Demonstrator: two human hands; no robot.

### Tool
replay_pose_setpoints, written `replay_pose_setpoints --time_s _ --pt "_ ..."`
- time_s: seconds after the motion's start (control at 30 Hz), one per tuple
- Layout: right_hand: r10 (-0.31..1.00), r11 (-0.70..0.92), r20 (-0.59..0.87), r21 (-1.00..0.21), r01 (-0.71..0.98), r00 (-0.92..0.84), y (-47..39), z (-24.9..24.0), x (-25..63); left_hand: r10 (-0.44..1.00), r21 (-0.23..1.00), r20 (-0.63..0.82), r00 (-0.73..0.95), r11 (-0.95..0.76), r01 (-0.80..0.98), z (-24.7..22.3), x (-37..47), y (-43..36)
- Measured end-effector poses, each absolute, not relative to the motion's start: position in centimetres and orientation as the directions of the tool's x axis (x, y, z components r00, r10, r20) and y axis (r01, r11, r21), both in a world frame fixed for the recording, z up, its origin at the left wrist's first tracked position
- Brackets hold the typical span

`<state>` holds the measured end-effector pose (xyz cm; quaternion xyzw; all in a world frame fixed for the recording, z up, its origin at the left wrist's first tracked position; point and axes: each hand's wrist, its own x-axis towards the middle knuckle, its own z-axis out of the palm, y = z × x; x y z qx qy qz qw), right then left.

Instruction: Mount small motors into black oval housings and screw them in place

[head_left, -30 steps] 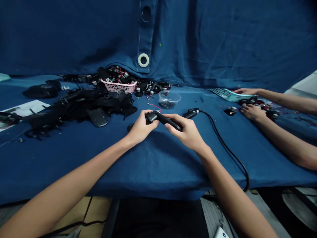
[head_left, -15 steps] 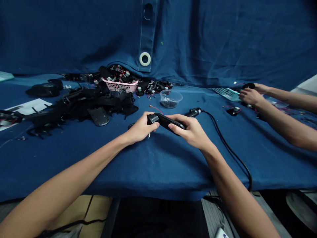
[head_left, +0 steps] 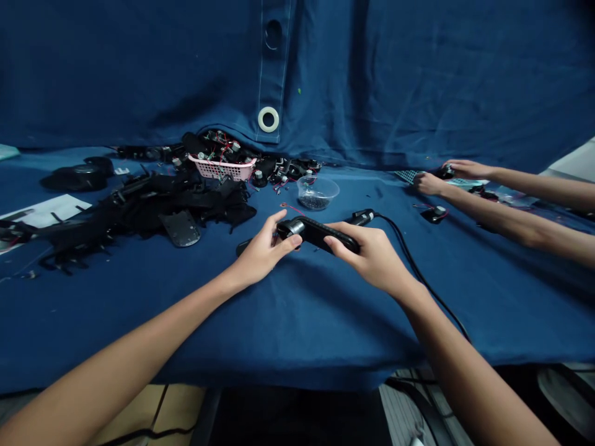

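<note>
While the left hand (head_left: pixel 260 253) pinches its round end (head_left: pixel 292 227), the elongated black plastic housing (head_left: pixel 320 235) spans mid-frame between both hands, long axis sloping down rightward into the gripping right hand (head_left: pixel 377 255).

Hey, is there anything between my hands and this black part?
Nothing visible. The left hand and right hand both touch the black part directly; the bowl and corded tool lie farther back, not in between.
</note>
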<state>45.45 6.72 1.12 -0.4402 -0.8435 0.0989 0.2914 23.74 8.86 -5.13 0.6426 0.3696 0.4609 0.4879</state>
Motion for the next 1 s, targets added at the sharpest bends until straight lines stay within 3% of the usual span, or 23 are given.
replay_pose_setpoints --time_s 0.3,0.47,0.53,0.63,0.77,1.0 --pt "0.867 0.498 0.318 -0.550 0.670 -0.384 7.7 1.5 48.8 0.915 0.934 0.185 0.357 -0.277 0.226 -4.4 23.8 8.1" --pt "0.853 0.482 0.472 -0.543 0.688 -0.225 9.9 2.1 51.4 0.926 0.838 0.260 0.275 -0.358 0.411 -5.3 23.8 8.1" --pt "0.815 0.440 0.568 -0.485 0.756 -0.110 12.3 2.6 53.3 0.911 0.776 0.302 0.282 -0.406 0.483 -5.6 23.8 8.1" --pt "0.792 0.358 0.604 -0.344 0.868 -0.088 17.5 2.8 56.1 0.883 0.698 0.324 0.340 -0.466 0.544 -5.9 24.0 8.0" --pt "0.858 0.179 0.500 -0.073 0.981 -0.120 25.8 1.1 57.8 0.855 0.610 0.318 0.409 -0.515 0.603 -6.1 24.2 7.9" --pt "0.917 0.263 0.294 0.064 0.963 -0.270 38.1 -3.8 55.0 0.868 0.586 0.311 0.387 -0.496 0.641 -6.4 24.2 7.9"
